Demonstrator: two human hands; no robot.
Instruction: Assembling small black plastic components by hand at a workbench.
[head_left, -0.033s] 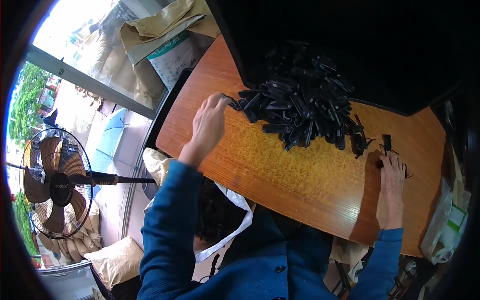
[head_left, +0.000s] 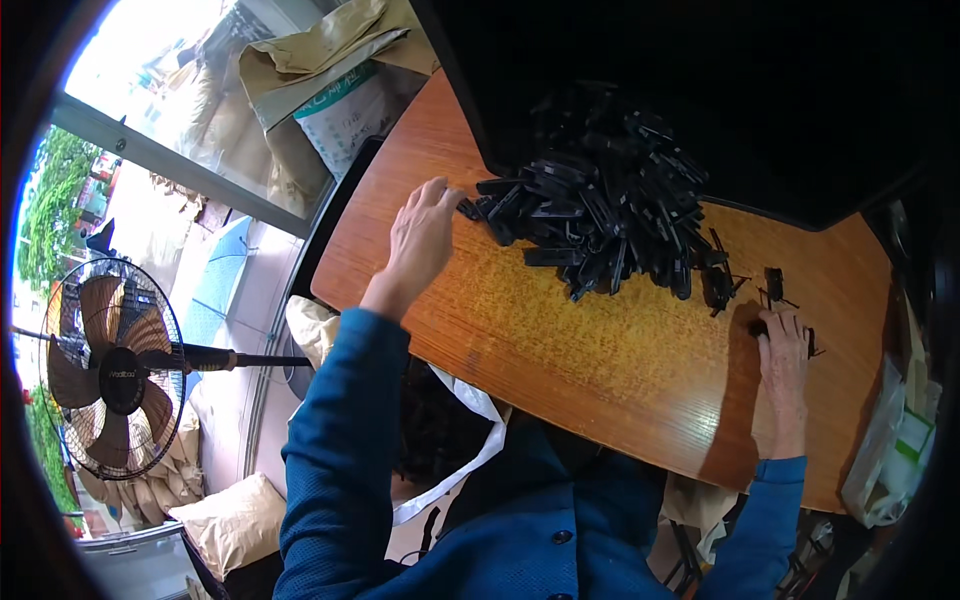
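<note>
A large heap of slim black plastic pieces (head_left: 600,215) lies on the wooden table (head_left: 580,370). My left hand (head_left: 420,235) is at the heap's left end, fingers stretched forward, the fingertips close to a small black piece (head_left: 468,209). Nothing shows in that hand. At the right of the table, my right hand (head_left: 785,365) has its fingers curled down over a black plastic piece (head_left: 813,345), parts of which stick out on both sides; the rest is hidden. Just beyond it lies another small black piece with thin prongs (head_left: 774,283).
A large black panel (head_left: 700,100) covers the table's far side. Loose black pieces (head_left: 717,285) lie right of the heap. A standing fan (head_left: 120,378) is at the left, and paper sacks (head_left: 232,525) surround it. A plastic bag (head_left: 885,450) hangs by the right edge.
My left hand has shifted very slightly, its fingertips drawing back a little from the small black piece. My right hand looks nearly unmoved.
</note>
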